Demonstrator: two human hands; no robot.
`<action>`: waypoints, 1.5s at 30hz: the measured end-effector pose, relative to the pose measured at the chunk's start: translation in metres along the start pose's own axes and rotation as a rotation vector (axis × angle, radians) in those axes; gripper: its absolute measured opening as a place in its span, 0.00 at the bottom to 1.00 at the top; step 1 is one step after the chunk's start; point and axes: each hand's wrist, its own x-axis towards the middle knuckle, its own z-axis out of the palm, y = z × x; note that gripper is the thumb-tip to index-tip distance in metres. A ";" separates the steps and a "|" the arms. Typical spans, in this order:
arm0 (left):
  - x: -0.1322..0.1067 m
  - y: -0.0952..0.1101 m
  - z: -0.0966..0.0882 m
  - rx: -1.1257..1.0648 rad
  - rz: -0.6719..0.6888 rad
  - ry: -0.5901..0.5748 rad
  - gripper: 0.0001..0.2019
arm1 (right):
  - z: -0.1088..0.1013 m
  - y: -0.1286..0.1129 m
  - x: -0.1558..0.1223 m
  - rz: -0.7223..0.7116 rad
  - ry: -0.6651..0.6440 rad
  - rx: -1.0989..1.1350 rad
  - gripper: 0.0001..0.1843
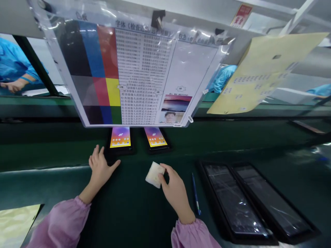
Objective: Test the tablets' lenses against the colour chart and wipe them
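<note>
– White pad point(154, 174): where do I have it on the head view?
– Just above the bench point(129, 210), pinched at one edge by the right hand point(173, 191), thumb and fingers closed on it. That leaves its flat face free, I'd say.
– And my left hand point(100, 168)?
– Open, flat on the bench with fingers spread, just before the left phone point(120, 137). It reads as a brace. That one and the right phone point(155, 137) lie lit, face up, under the hanging chart point(134, 72).

The head camera looks forward and down, close over the green bench point(129, 213).
</note>
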 end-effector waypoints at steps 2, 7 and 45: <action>0.014 -0.014 -0.001 0.015 -0.084 -0.045 0.54 | -0.001 0.006 0.002 0.006 0.010 -0.021 0.22; 0.046 -0.015 0.017 -0.025 -0.139 -0.194 0.49 | 0.001 0.004 0.002 -0.013 0.012 -0.050 0.26; -0.156 -0.067 -0.139 -0.537 -0.152 -0.227 0.26 | 0.028 -0.038 -0.019 -0.010 -0.451 0.403 0.43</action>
